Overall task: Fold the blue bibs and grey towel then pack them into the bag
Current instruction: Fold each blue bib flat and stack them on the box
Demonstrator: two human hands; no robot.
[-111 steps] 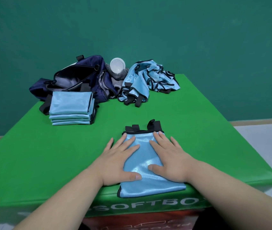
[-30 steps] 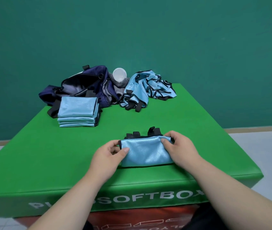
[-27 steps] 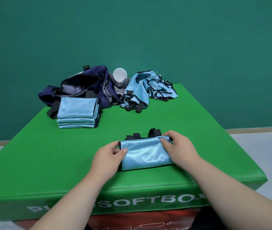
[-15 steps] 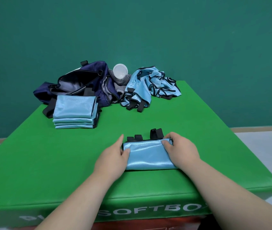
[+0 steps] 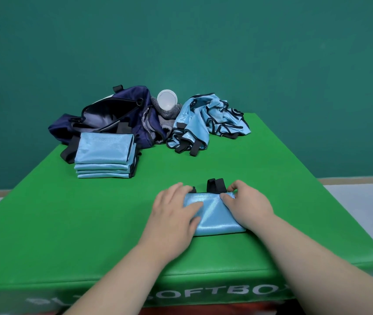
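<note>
A folded light-blue bib point(image 5: 214, 214) with black straps at its far edge lies near the front of the green soft box point(image 5: 90, 212). My left hand point(image 5: 174, 211) lies flat on its left half, fingers straight. My right hand point(image 5: 247, 206) pinches its far right corner between thumb and fingers. A stack of several folded blue bibs point(image 5: 105, 155) sits at the back left. Behind it the navy bag point(image 5: 115, 117) gapes open. A grey towel point(image 5: 166, 115) is bunched beside the bag. A heap of unfolded blue bibs point(image 5: 206, 123) lies at the back right.
A white cup point(image 5: 167, 102) rests on its side on top of the grey towel. The soft box drops off at its front and right edges to a pale floor point(image 5: 362, 201). A teal wall stands right behind the box.
The bib has gone from a long flat shape to a short folded rectangle. My left hand has gone from gripping its left edge to lying flat on it; my right hand still pinches the corner.
</note>
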